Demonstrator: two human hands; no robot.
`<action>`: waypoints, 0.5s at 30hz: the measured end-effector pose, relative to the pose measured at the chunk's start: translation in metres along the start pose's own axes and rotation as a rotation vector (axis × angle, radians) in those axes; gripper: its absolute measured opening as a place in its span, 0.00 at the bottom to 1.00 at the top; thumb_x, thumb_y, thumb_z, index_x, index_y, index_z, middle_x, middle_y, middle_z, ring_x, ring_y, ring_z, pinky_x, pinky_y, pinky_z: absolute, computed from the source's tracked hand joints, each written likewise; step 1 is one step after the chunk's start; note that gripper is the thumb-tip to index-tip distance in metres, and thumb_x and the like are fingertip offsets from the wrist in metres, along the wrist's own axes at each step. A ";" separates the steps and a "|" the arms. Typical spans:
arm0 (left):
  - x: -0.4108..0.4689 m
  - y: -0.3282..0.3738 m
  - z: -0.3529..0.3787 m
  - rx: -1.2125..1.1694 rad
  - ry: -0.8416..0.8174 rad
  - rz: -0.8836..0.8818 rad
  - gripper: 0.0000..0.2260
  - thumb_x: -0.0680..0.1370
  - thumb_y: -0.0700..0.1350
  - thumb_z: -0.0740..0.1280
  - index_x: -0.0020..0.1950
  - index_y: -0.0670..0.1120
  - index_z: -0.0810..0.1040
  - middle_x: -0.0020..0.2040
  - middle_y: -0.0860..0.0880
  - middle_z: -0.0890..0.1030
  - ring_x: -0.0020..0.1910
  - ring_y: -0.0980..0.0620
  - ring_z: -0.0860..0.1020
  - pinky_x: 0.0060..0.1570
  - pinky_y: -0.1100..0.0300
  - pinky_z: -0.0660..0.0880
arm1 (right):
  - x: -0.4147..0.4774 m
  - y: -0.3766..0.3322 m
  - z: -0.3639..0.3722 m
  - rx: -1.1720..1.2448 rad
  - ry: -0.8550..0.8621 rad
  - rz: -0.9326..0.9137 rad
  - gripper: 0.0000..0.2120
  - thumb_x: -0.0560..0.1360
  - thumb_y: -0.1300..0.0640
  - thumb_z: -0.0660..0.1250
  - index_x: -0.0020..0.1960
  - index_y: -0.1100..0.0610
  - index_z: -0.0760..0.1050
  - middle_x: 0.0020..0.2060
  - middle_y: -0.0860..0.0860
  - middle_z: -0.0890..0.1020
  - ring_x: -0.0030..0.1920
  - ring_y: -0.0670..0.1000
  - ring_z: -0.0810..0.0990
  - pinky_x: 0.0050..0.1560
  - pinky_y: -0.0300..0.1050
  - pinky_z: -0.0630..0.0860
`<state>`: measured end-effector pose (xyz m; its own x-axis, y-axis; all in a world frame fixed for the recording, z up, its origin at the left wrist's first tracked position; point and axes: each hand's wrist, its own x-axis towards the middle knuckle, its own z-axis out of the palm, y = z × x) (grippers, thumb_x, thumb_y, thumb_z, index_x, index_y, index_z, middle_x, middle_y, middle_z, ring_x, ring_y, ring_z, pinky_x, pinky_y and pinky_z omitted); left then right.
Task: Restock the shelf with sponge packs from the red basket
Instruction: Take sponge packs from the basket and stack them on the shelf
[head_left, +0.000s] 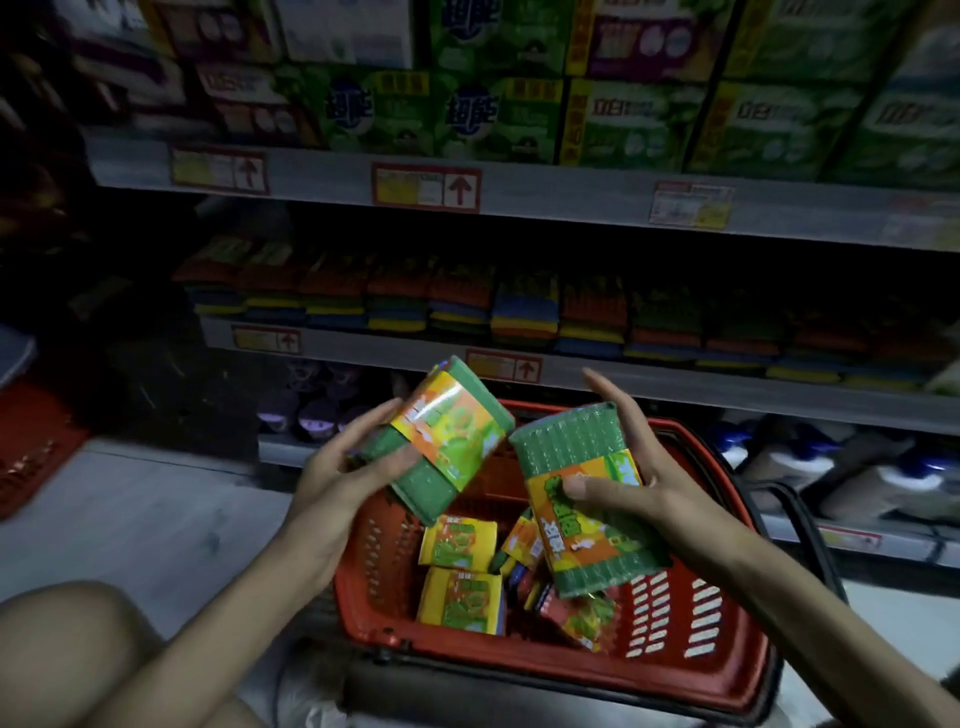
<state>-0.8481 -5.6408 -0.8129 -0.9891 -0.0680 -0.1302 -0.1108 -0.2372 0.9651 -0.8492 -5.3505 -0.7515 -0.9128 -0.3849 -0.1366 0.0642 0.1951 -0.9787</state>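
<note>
A red basket (691, 639) sits on the floor in front of the shelves, with several sponge packs (460, 597) lying inside it. My left hand (343, 467) grips one green sponge pack (447, 441) with an orange and yellow label, tilted above the basket. My right hand (639, 473) holds a second green sponge pack (587, 499) over the basket's right half, thumb across its label. The two held packs almost touch. The middle shelf (623, 374) behind carries a row of stacked multicoloured sponge packs (524, 312).
The upper shelf (545, 202) holds green and purple boxes (498, 114) with price tags below. Dark bottles stand on the low shelf at left, white bottles (810, 457) at right. Another red basket (31, 447) is at far left. My knee (67, 639) is at bottom left.
</note>
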 end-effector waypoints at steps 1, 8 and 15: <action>0.001 0.003 -0.004 -0.051 0.041 -0.011 0.35 0.59 0.53 0.85 0.64 0.50 0.82 0.60 0.43 0.85 0.55 0.49 0.85 0.49 0.59 0.82 | 0.002 -0.001 0.005 0.002 0.023 0.013 0.40 0.68 0.50 0.78 0.74 0.34 0.64 0.65 0.33 0.76 0.64 0.37 0.78 0.63 0.47 0.79; 0.008 0.024 -0.019 -0.184 0.223 0.020 0.29 0.66 0.52 0.82 0.64 0.43 0.81 0.57 0.41 0.86 0.52 0.46 0.85 0.46 0.55 0.82 | 0.031 -0.011 0.048 0.106 -0.015 0.072 0.23 0.74 0.49 0.77 0.63 0.53 0.71 0.56 0.57 0.85 0.55 0.61 0.86 0.61 0.62 0.80; 0.022 0.043 -0.057 -0.204 0.365 0.119 0.26 0.67 0.54 0.77 0.62 0.45 0.81 0.55 0.44 0.87 0.55 0.45 0.85 0.50 0.52 0.82 | 0.079 -0.015 0.103 0.049 -0.028 0.080 0.22 0.71 0.55 0.79 0.56 0.58 0.70 0.43 0.60 0.84 0.40 0.64 0.85 0.41 0.53 0.81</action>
<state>-0.8689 -5.7080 -0.7876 -0.8906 -0.4364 -0.1279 0.0598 -0.3912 0.9184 -0.8807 -5.4771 -0.7632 -0.8923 -0.3952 -0.2182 0.1567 0.1822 -0.9707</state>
